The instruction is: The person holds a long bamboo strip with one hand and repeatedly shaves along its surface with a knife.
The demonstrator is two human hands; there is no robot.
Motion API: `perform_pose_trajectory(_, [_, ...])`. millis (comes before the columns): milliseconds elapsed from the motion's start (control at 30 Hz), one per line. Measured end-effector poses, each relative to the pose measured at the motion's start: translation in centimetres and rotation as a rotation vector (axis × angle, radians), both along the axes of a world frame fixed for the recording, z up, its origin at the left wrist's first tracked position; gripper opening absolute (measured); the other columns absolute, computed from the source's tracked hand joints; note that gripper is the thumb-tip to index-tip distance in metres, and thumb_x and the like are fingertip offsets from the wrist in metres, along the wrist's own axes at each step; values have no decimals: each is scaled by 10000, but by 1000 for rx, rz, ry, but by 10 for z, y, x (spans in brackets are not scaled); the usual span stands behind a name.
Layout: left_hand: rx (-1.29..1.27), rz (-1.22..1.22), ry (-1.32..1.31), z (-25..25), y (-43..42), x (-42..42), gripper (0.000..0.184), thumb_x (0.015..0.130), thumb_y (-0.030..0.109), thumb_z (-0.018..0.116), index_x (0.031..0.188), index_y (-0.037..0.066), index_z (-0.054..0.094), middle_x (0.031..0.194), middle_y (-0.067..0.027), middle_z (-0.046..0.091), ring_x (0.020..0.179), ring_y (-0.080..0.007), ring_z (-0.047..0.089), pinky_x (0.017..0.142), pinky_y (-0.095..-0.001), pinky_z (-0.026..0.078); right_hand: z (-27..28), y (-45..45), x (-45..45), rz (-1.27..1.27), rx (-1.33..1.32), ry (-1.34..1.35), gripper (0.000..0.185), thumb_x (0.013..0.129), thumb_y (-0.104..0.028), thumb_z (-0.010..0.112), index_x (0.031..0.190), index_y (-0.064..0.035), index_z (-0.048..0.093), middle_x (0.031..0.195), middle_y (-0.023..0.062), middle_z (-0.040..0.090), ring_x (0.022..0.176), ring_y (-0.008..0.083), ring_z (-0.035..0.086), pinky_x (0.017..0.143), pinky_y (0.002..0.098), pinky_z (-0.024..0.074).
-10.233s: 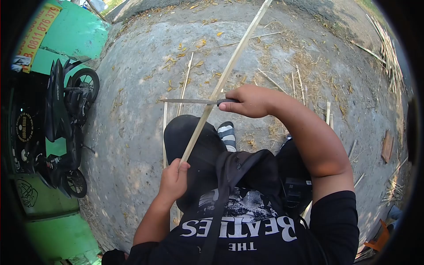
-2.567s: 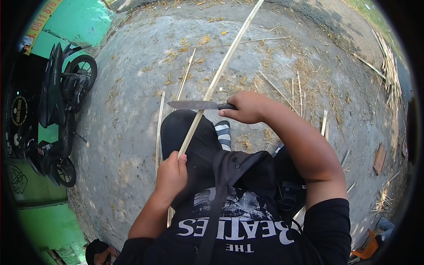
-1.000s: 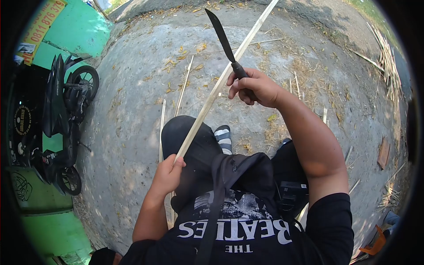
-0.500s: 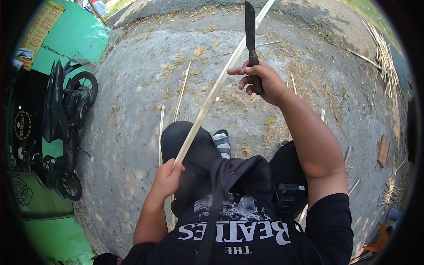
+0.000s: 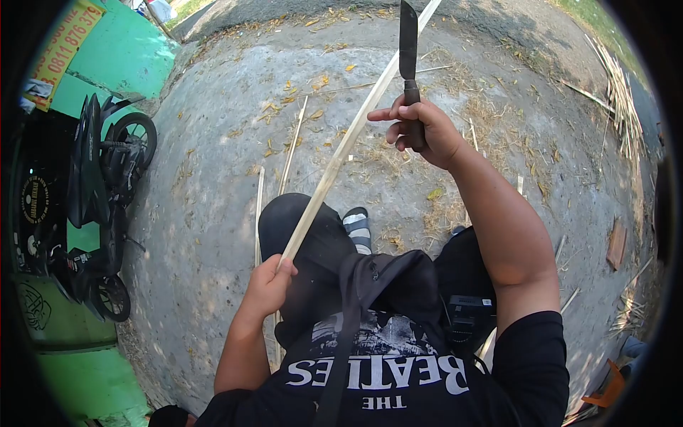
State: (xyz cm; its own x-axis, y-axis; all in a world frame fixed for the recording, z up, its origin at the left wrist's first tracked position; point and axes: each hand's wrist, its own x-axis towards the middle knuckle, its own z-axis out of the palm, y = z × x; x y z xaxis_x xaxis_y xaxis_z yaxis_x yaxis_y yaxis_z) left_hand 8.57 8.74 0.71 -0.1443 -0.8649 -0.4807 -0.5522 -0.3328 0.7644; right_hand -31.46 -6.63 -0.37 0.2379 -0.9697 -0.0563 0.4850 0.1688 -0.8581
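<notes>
A long pale bamboo strip (image 5: 333, 168) slants from low on the left up past the top edge of the view. My left hand (image 5: 269, 286) is closed round its lower end, above my left thigh. Farther forward, my right hand (image 5: 432, 129) grips the dark handle of a large knife (image 5: 408, 44), whose blade points up and away from me, close beside the strip. The right index finger stretches out to the strip's edge; whether it touches, I cannot tell. The strip's lowest end is hidden by my left hand and body.
Thin strips (image 5: 293, 146) and shavings (image 5: 484, 121) lie on the concrete ground (image 5: 206, 149) among dry leaves. A bundle of sticks (image 5: 617, 92) is at the far right, near a wooden block (image 5: 617, 243). At left stands a motorcycle (image 5: 107, 171) by a green wall (image 5: 135, 53).
The knife blade has shifted slightly to the right and tilted a little. My left hand and the bamboo strip stay almost where they were.
</notes>
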Motion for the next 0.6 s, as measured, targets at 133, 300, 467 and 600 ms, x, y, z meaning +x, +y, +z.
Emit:
perform_pose_trajectory(133, [191, 50, 167, 4, -8, 8, 320, 1120, 317, 488, 957, 60, 585, 645, 49, 442, 521, -38, 362, 475, -224, 298, -1, -1, -2, 19, -4, -11, 140, 943, -220, 528, 1006, -95, 538, 1275, 241, 686, 804, 190, 694, 657, 334, 549])
perform_pose_trajectory(300, [216, 15, 191, 5, -11, 10, 322, 1122, 327, 482, 972, 59, 578, 639, 48, 429, 518, -40, 354, 472, -216, 300, 0, -1, -3, 23, 0, -24, 158, 940, -222, 538, 1029, -92, 524, 1247, 230, 700, 821, 198, 695, 665, 340, 549])
perform_pose_trajectory(467, [228, 23, 226, 3, -11, 12, 328, 1122, 331, 482, 976, 55, 581, 639, 43, 435, 519, -40, 360, 471, -215, 309, -4, -2, -1, 15, 3, -17, 156, 945, -234, 528, 1011, -93, 541, 1231, 235, 701, 811, 202, 694, 680, 349, 546])
perform_pose_trajectory(600, [222, 22, 228, 2, -11, 14, 329, 1123, 330, 480, 974, 54, 579, 640, 40, 437, 518, -40, 362, 469, -215, 311, -5, -2, -2, 16, 16, -22, 167, 946, -237, 528, 1016, -87, 549, 1198, 238, 707, 805, 212, 693, 681, 353, 546])
